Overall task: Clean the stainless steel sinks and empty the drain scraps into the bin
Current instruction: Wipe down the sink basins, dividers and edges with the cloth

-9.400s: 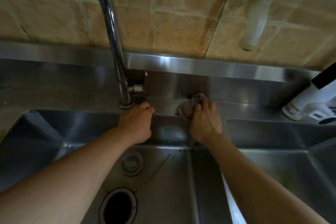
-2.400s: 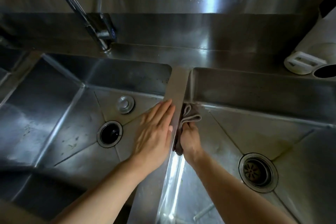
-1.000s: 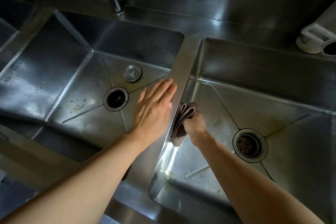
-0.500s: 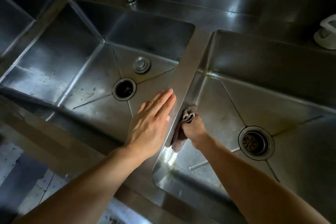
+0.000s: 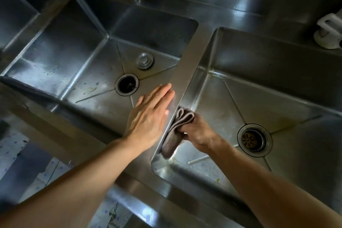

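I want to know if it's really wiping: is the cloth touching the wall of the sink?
Touching. The head view shows the right hand gripping the cloth, which lies pressed flat against the right sink's inner wall below the divider, with no gap showing.

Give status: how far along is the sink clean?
Done: nothing looks finished. In hand: right hand grips the cloth against the divider; left hand rests flat on it. Left: stains in the left basin, strainer unemptied.

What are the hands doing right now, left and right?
Left hand: open, fingers straight, flat on the divider between the sinks.
Right hand: closed around the cloth, against the right sink's inner wall.
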A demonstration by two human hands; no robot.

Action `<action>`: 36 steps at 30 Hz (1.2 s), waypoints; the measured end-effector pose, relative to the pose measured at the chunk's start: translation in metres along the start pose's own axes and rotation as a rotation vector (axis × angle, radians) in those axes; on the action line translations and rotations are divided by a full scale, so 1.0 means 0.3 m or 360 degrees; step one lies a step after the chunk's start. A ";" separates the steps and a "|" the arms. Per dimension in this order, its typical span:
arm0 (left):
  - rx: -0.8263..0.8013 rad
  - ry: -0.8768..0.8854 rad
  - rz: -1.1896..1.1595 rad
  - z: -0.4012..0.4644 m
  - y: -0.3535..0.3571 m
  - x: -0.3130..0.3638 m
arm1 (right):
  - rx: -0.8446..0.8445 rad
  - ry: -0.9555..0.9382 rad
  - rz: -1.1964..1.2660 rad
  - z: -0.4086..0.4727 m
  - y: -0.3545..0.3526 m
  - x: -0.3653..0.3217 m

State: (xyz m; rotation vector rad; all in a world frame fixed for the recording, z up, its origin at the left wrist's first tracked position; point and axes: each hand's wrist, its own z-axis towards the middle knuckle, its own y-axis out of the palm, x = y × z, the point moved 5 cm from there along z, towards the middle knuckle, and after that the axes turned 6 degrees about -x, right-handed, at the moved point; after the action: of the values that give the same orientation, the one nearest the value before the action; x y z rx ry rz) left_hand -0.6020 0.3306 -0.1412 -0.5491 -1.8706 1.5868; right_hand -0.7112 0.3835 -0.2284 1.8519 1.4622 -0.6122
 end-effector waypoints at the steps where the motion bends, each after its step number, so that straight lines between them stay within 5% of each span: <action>1: 0.0009 -0.0007 -0.0006 -0.017 -0.006 0.003 | -0.0088 -0.0030 0.0065 -0.039 0.019 -0.021; 4: 0.0016 -0.0044 0.0021 -0.081 -0.011 0.015 | -0.0248 -0.0095 0.0098 -0.102 0.060 -0.043; 10: 0.0015 -0.0060 0.0012 -0.101 0.002 0.019 | 0.0065 0.0082 -0.0389 0.053 0.044 0.065; 20: 0.0017 -0.0073 -0.0023 -0.106 0.024 0.005 | 0.0202 0.0463 -0.0521 0.289 -0.043 0.311; 25: 0.0004 -0.0074 -0.0035 -0.108 0.036 -0.007 | 0.0008 0.0409 -0.0136 0.139 0.019 0.213; 29: -0.0020 -0.0081 0.0002 -0.101 0.027 -0.004 | -0.0406 0.0128 0.0038 -0.050 0.079 0.069; 36: 0.0094 0.0049 -0.0038 -0.167 0.007 0.020 | -0.0735 -0.0042 0.0028 -0.220 0.150 -0.050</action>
State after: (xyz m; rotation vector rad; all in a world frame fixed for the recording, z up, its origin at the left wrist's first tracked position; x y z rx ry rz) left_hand -0.5723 0.3712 -0.1378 -0.5208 -1.7956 1.6036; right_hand -0.6750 0.4182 -0.1643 1.4871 1.4251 -0.2577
